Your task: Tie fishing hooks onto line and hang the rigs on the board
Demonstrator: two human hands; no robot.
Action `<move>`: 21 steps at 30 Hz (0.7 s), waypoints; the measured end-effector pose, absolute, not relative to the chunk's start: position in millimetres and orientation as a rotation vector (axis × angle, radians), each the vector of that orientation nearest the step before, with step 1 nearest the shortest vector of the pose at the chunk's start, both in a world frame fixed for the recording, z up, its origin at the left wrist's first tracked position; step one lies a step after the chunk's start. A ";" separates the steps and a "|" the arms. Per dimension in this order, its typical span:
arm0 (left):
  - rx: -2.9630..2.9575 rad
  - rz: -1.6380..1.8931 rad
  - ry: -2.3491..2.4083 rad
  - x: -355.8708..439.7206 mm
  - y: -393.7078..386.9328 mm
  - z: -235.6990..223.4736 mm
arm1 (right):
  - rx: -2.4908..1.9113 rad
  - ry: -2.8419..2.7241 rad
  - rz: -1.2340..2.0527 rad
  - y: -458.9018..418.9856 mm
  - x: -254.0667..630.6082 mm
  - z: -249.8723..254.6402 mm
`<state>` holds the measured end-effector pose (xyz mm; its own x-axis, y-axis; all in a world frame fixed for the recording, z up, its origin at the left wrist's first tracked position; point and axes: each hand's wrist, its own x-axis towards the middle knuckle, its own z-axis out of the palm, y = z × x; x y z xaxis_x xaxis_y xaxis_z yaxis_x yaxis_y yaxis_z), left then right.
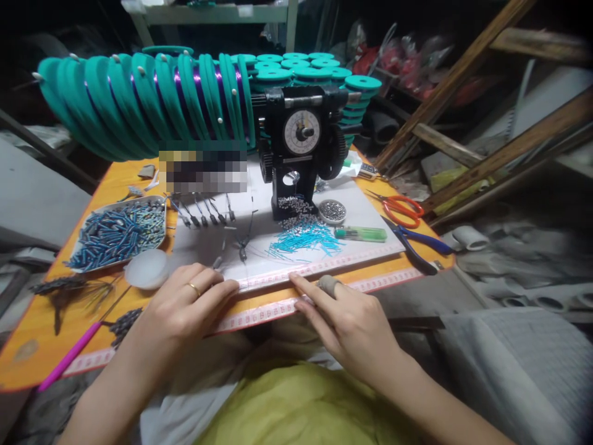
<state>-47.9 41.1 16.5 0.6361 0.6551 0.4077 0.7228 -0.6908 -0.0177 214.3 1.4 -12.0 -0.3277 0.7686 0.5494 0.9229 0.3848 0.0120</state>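
My left hand (pixel 183 303), a ring on one finger, rests at the front edge of a white board (pixel 365 213). Its fingers are bent and pressed together; anything in them is hidden. On the right, my right hand (pixel 345 306) wears a grey finger cover. Its index fingertip touches a pink-marked measuring tape (pixel 273 278) along the board's edge, and the thumb lies apart below. Between and beyond the hands is a small dark swivel-like piece (pixel 243 250) with thin line. Blue short tubes (pixel 303 240) and small grey beads (pixel 296 210) lie farther back.
A black winding machine (pixel 296 167) with teal spools (pixel 152 105) stands behind. On the left are a tray of blue-grey pieces (pixel 120 232), a white lid (pixel 147 269) and a magenta-handled tool (pixel 69 357). Scissors (pixel 403 210), pliers (pixel 417 244) and a green cutter (pixel 361 234) lie right.
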 end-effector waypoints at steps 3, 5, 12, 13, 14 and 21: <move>-2.694 -0.545 -1.130 -51.2 41.0 17.0 | -1.450 -2.179 -0.437 1.6 211.8 -12.0; -2.698 -0.548 -1.132 -52.4 40.8 17.4 | -1.458 -2.169 -0.442 2.1 210.5 -11.7; -2.679 -0.554 -1.131 -52.3 40.5 16.3 | -1.455 -2.166 -0.430 2.5 210.3 -11.1; -2.683 -0.548 -1.134 -52.9 40.8 15.8 | -1.453 -2.168 -0.427 2.3 210.5 -11.1; -2.687 -0.547 -1.132 -53.5 41.1 15.3 | -1.450 -2.170 -0.426 2.2 210.7 -11.2; -2.667 -0.600 -1.051 -53.2 41.5 17.1 | -1.443 -2.183 -0.442 0.8 212.0 -14.1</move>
<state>-53.2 41.5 17.1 0.6623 0.6032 0.4445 0.6895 -0.7228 -0.0465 212.0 0.8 -14.1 -0.3261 0.7645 0.5561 0.9205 0.3907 0.0027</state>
